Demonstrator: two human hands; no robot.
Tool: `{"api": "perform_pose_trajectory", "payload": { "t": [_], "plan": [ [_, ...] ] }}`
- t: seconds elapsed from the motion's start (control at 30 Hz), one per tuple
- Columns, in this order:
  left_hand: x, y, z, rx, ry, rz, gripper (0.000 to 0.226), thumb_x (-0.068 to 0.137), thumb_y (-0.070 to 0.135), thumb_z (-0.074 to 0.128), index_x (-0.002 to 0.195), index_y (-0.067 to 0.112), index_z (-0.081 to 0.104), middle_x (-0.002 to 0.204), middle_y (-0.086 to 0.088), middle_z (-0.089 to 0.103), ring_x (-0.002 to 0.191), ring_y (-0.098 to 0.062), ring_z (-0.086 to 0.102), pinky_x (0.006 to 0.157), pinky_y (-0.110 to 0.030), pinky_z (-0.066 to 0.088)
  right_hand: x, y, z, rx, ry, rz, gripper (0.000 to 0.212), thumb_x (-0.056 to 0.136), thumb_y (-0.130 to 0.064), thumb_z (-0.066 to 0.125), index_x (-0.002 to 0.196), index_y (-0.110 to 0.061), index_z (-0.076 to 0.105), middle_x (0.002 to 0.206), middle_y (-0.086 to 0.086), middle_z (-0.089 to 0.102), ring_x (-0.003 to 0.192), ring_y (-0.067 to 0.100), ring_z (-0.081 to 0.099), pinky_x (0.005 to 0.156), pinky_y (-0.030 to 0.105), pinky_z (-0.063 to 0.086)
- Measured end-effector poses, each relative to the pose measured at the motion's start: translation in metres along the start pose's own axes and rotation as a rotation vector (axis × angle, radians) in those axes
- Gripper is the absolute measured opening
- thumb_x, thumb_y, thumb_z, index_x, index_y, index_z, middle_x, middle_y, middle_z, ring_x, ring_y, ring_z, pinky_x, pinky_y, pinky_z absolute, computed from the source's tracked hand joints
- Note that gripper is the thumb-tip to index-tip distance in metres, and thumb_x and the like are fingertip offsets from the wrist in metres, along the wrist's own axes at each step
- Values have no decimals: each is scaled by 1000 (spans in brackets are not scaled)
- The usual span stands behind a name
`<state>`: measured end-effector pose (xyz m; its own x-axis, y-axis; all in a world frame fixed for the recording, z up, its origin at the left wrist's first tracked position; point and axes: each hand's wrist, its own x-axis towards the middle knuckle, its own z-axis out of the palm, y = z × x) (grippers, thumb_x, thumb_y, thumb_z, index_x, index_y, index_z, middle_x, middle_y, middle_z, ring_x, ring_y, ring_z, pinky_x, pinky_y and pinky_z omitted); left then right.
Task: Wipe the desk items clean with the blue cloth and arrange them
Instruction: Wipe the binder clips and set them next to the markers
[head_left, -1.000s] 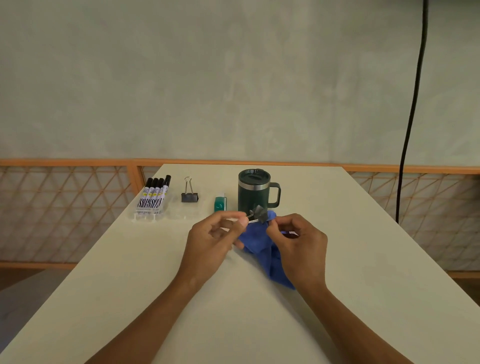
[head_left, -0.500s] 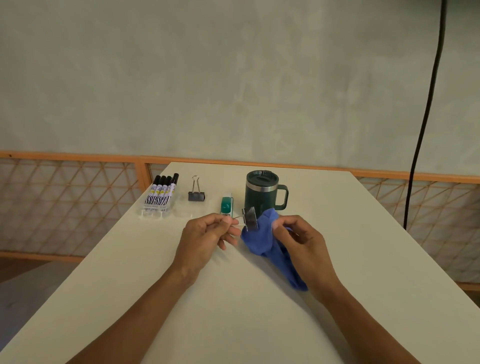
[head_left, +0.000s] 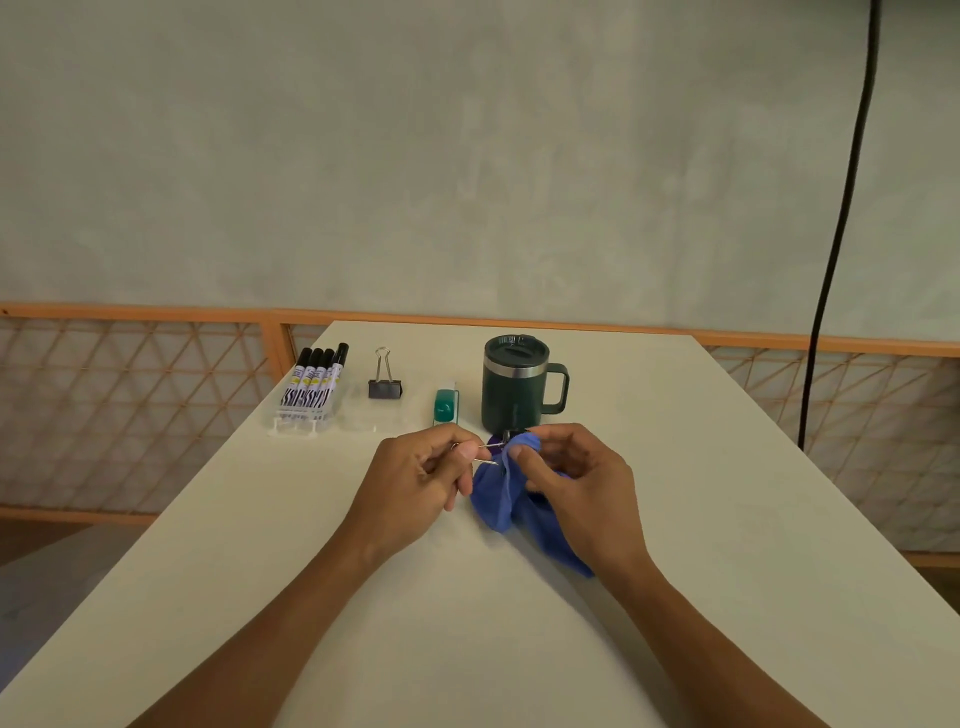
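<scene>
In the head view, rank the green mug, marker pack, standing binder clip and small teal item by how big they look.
1. green mug
2. marker pack
3. binder clip and small teal item: too alike to rank.

Table (head_left: 727, 519) with markers (head_left: 314, 384), clip (head_left: 385, 387), eraser (head_left: 445, 406), mug (head_left: 514, 387)

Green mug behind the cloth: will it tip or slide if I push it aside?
Probably slides rather than tips: the green mug looks squat and wide-based on the smooth table. Likely heavyish for its size, judging by its steel band and fitted lid. Contents are hidden, so push low.
</scene>
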<state>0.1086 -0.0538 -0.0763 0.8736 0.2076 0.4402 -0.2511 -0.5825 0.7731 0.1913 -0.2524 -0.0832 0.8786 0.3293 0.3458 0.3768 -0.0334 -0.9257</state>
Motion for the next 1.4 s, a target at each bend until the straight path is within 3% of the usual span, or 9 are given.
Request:
{"api": "perform_pose_trajectory", "payload": {
  "t": [0.1,0.2,0.27,0.4,0.63,0.77,0.97,1.17,1.4],
  "plan": [
    [0,-1,0,29,18,15,20,111,17,60,101,19,78,70,3,68,56,-17,56,65,-40,57,-1,2,4,-28,-7,42,16,96,-30,80,112,-30,77,97,-22,79,96,4,76,88,24,62],
    [0,-5,-2,33,13,5,21,110,13,60,98,18,76,69,3,68,55,-14,54,61,-37,54,-5,2,7,-32,-72,49,41,91,-13,85,123,-34,69,105,-22,77,101,-1,74,85,16,60],
    [1,-6,-4,33,-6,-4,22,110,13,59,98,18,77,69,3,67,55,-15,54,60,-34,52,-4,1,6,0,-50,54,47,91,-12,84,129,-33,65,106,-14,78,98,5,77,84,20,61],
    [0,-1,0,-12,-43,-16,24,111,12,58,100,19,79,69,2,67,56,-9,54,59,-25,49,-3,-6,8,77,5,90,28,102,-26,73,127,-30,61,96,-4,83,91,14,80,88,37,65],
    [1,-5,-1,18,41,-43,23,109,8,60,96,10,78,64,11,65,57,-5,59,62,-9,43,-3,-11,3,168,-132,125,48,93,-11,82,132,-26,59,100,-2,82,94,16,81,83,25,64],
    [2,-5,-1,33,6,-46,24,109,7,60,94,13,79,63,11,64,59,-7,57,63,-13,44,-1,-10,2,86,-94,120,38,93,-20,84,123,-24,61,95,-3,83,90,15,81,85,28,65],
    [3,-3,-1,27,8,-36,30,108,5,60,92,21,79,64,11,65,62,-8,59,65,-15,46,-3,-11,6,215,-15,150,29,95,-25,81,110,-9,62,93,12,81,91,29,81,83,49,67],
    [1,-3,6,31,-12,-54,27,108,5,61,91,14,79,62,13,64,59,-5,56,65,-12,43,-1,-16,2,211,-13,85,25,98,-17,77,116,-9,61,95,4,83,94,20,81,88,30,64],
    [5,-6,-1,-205,53,-181,29,111,8,57,96,14,80,66,-4,62,61,-8,50,58,-16,42,-5,-12,5,294,-91,222,32,90,-11,85,114,-4,64,95,10,83,98,22,80,100,38,61]
  ]
}}
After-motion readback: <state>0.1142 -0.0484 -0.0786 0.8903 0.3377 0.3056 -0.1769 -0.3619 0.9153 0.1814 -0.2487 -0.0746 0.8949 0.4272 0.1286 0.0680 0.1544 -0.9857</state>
